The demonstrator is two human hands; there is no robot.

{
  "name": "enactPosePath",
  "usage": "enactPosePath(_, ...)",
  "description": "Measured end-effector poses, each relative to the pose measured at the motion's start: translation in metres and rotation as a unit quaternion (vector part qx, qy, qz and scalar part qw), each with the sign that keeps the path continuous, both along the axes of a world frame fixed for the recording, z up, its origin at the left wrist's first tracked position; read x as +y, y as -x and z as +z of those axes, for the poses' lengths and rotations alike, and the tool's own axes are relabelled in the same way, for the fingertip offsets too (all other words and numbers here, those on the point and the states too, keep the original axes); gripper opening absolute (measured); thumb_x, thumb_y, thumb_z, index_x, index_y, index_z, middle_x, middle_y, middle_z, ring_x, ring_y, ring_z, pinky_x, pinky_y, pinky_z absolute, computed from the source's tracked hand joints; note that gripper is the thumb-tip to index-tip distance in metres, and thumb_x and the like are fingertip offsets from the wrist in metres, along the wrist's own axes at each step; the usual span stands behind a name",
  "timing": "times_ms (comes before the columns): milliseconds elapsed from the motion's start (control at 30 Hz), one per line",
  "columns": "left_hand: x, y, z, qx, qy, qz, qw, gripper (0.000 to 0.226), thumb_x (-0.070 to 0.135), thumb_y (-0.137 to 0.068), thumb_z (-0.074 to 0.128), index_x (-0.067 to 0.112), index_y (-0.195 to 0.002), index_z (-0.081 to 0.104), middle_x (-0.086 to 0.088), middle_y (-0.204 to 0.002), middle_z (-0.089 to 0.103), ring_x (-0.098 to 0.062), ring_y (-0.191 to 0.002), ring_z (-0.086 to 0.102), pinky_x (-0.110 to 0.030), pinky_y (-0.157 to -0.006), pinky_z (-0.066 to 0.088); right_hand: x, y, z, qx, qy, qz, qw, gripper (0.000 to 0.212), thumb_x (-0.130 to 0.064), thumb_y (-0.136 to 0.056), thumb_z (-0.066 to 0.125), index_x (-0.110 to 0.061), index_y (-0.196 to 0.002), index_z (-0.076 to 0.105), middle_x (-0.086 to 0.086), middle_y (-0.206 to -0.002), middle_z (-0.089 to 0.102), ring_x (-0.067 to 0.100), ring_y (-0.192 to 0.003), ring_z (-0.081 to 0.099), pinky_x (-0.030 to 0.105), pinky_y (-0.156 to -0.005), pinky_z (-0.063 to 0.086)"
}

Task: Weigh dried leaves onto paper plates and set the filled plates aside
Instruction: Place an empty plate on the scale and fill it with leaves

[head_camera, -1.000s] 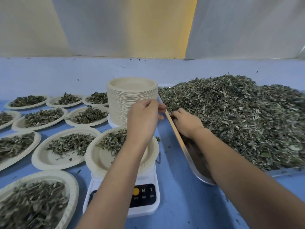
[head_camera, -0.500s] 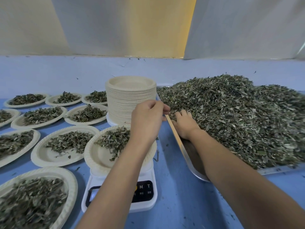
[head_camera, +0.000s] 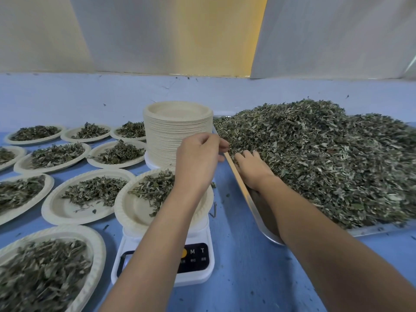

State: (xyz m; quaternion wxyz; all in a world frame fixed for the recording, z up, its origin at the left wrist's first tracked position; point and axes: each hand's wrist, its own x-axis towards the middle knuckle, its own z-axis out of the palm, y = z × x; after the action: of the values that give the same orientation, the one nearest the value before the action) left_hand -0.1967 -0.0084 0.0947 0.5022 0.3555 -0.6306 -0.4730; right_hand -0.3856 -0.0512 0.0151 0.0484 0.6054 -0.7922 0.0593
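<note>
A big pile of dried leaves (head_camera: 315, 158) lies on a metal tray (head_camera: 267, 230) at the right. My right hand (head_camera: 251, 168) lies inside the tray with its fingers stretched into the pile's near edge, fingertips buried. My left hand (head_camera: 198, 158) hovers over the far side of a paper plate (head_camera: 128, 212), fingers curled, thumb and a finger pinching the tray's rim (head_camera: 239, 184). That plate sits on a white digital scale (head_camera: 198, 274) and holds a small heap of leaves (head_camera: 155, 188). My left forearm hides part of the scale's display.
A tall stack of unused paper plates (head_camera: 177, 136) stands behind the scale, beside the tray. Several leaf-filled plates (head_camera: 65, 213) cover the blue table (head_camera: 243, 278) to the left, in rows back to the wall. Loose leaf crumbs dot the tabletop.
My right hand has slid forward from the tray's bare corner into the leaf pile and its fingers have straightened. My left hand has stayed at the tray's rim.
</note>
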Motion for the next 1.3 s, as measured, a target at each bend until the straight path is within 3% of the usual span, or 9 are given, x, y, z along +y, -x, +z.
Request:
enactPosePath(200,0.001,-0.001,0.003,-0.005,0.008,0.004,1.0,0.032,0.011,-0.087,0.046,0.02,-0.066,0.068,0.01,-0.069,0.07,-0.003,-0.055,0.059,-0.009,-0.052,0.043,0.001,-0.003,0.006,-0.028,0.014,-0.023,0.999,0.03,-0.02,-0.102,0.034,0.001,-0.12,0.045,0.022,-0.126,0.046,0.038,-0.118,0.042,0.043,-0.09,0.037)
enactPosePath(500,0.0,-0.019,0.013,-0.001,0.012,0.023,1.0,0.03,0.015,-0.088,0.047,0.02,-0.068,0.069,0.007,-0.074,0.072,-0.004,-0.057,0.062,-0.021,-0.061,0.043,0.022,-0.001,0.036,-0.315,0.221,-0.103,0.917,0.035,-0.025,-0.101,0.034,0.003,-0.113,0.051,0.007,-0.079,0.052,0.017,-0.062,0.043,0.031,-0.049,0.029)
enactPosePath(700,0.0,-0.038,0.011,0.021,-0.004,0.079,0.997,0.028,0.017,-0.088,0.047,0.02,-0.07,0.068,0.008,-0.077,0.071,-0.008,-0.066,0.063,-0.03,-0.071,0.046,0.038,-0.032,0.072,-0.482,0.337,-0.079,0.805,0.036,-0.035,-0.102,0.034,-0.007,-0.108,0.057,0.017,-0.105,0.064,0.03,-0.095,0.061,0.046,-0.09,0.05)
enactPosePath(867,-0.01,-0.065,0.013,0.092,-0.094,0.109,0.985,0.022,0.016,-0.095,0.042,0.022,-0.087,0.062,0.004,-0.102,0.066,-0.012,-0.094,0.062,-0.029,-0.081,0.049,0.038,-0.087,0.107,-0.608,0.355,0.001,0.71,0.035,-0.031,-0.102,0.035,-0.01,-0.119,0.058,0.002,-0.102,0.063,0.016,-0.091,0.061,0.047,-0.096,0.047)
enactPosePath(1033,-0.013,-0.087,0.007,0.148,-0.166,0.086,0.971,0.023,0.02,-0.099,0.039,0.013,-0.112,0.057,-0.001,-0.11,0.061,-0.014,-0.1,0.06,-0.022,-0.078,0.05,0.032,-0.14,0.102,-0.603,0.332,0.083,0.721,0.038,-0.03,-0.103,0.034,-0.015,-0.132,0.052,-0.029,-0.092,0.047,-0.014,-0.077,0.046,0.02,-0.073,0.042)
enactPosePath(1067,-0.014,-0.089,0.007,0.154,-0.175,0.084,0.969,0.026,0.021,-0.1,0.039,0.012,-0.116,0.056,-0.002,-0.112,0.061,-0.015,-0.102,0.059,-0.022,-0.077,0.05,0.031,-0.15,0.097,-0.587,0.336,0.099,0.73,0.038,-0.028,-0.103,0.033,-0.012,-0.13,0.054,-0.021,-0.117,0.044,-0.016,-0.099,0.043,0.017,-0.074,0.043)
enactPosePath(1133,-0.015,-0.09,0.008,0.158,-0.182,0.077,0.968,0.031,0.023,-0.099,0.039,0.011,-0.124,0.054,-0.002,-0.116,0.059,-0.015,-0.103,0.058,-0.021,-0.076,0.05,0.029,-0.165,0.088,-0.559,0.344,0.123,0.744,0.036,-0.026,-0.103,0.034,-0.006,-0.123,0.056,-0.017,-0.094,0.054,0.001,-0.076,0.047,0.009,-0.071,0.04)
enactPosePath(1167,-0.015,-0.089,0.008,0.156,-0.18,0.072,0.969,0.033,0.023,-0.099,0.04,0.011,-0.126,0.053,-0.002,-0.118,0.059,-0.015,-0.103,0.058,-0.022,-0.077,0.05,0.028,-0.17,0.085,-0.544,0.343,0.131,0.755,0.034,-0.026,-0.102,0.036,-0.005,-0.118,0.058,-0.007,-0.114,0.06,0.008,-0.091,0.055,0.013,-0.072,0.039)
enactPosePath(1300,-0.017,-0.08,0.006,0.129,-0.133,0.062,0.981,0.029,0.031,-0.099,0.039,0.019,-0.12,0.055,0.0,-0.123,0.059,-0.015,-0.111,0.056,-0.036,-0.097,0.047,0.026,-0.173,0.077,-0.481,0.316,0.178,0.798,0.023,-0.026,-0.1,0.044,-0.023,-0.079,0.052,-0.011,-0.074,0.053,-0.01,-0.063,0.047,0.013,-0.059,0.034)
